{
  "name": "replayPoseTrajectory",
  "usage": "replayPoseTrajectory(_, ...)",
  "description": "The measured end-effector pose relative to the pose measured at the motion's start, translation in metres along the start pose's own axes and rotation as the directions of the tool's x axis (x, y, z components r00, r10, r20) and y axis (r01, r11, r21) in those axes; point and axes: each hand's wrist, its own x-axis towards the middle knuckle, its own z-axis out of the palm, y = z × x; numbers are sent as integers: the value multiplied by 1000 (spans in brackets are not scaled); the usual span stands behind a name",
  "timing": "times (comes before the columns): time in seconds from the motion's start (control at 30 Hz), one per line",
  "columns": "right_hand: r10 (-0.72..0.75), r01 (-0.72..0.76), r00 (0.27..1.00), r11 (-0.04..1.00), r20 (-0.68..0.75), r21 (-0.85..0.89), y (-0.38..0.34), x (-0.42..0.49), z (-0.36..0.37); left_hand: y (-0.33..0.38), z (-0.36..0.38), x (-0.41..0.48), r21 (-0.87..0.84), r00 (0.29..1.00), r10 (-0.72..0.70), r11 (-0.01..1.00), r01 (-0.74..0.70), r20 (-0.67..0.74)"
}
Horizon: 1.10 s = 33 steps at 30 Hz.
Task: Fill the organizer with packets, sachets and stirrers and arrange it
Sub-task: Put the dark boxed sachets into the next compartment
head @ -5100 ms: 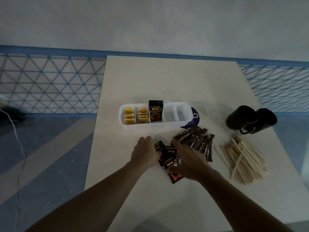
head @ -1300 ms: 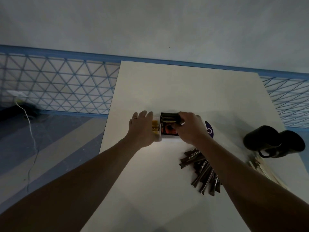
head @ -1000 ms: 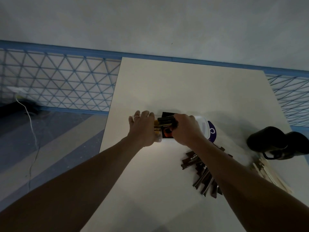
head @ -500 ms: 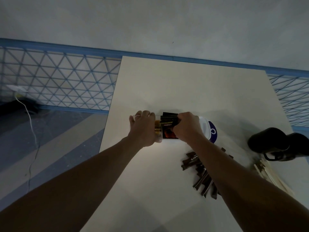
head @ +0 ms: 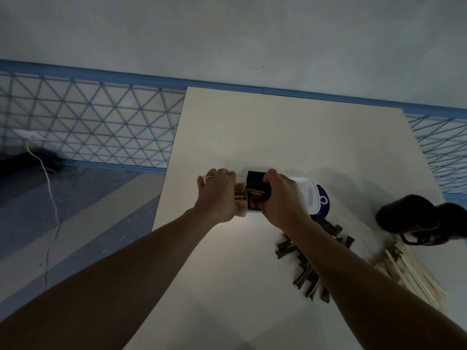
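A white organizer (head: pixel 307 192) lies across the middle of the table, mostly hidden by my hands. My left hand (head: pixel 218 195) wraps over its left end, where yellow sachets (head: pixel 238 194) show. My right hand (head: pixel 283 198) is closed on a bunch of black packets (head: pixel 255 181) standing in the middle compartment. Dark stick sachets (head: pixel 305 271) lie in a loose pile nearer me, partly under my right forearm. Wooden stirrers (head: pixel 412 271) are heaped at the right.
Two black mugs (head: pixel 414 218) lie at the right edge of the table (head: pixel 278 132). A purple round label (head: pixel 322 202) pokes out beside the organizer's right end. Blue lattice railing (head: pixel 101 122) and a white cable (head: pixel 50 198) are off to the left.
Five seconds ago both hands gathered black packets from the table. Since then they moved up to the organizer; over the last second my right hand keeps working the packets into the middle compartment.
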Motion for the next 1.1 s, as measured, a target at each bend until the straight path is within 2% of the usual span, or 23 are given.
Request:
replayPoseTrajectory(0.17,-66,66,996,998,-62,-3,4,5,-11,0,0,0,-12,1000,-9,1000,9,11)
replayPoseTrajectory(0.43,-117,117,993,989,8,-87,6,7,-5,-1,0,0,-6,1000,-2,1000,2,6)
replayPoseTrajectory(0.57,-135,133,990,990,-43,-35,2,10,-16,-1,1,1,-9,1000,1,1000,-1,6)
replayPoseTrajectory(0.73,-83,99,987,989,141,-110,5,18,-15,-2,0,1,-6,1000,10,1000,-10,4)
replayPoseTrajectory(0.9,-109,127,985,983,134,-132,3,20,-13,-2,0,1,-12,1000,11,1000,-11,6)
replayPoseTrajectory(1.1,-168,206,966,959,195,-195,7,17,-13,-2,0,1,-16,1000,17,1000,-17,4)
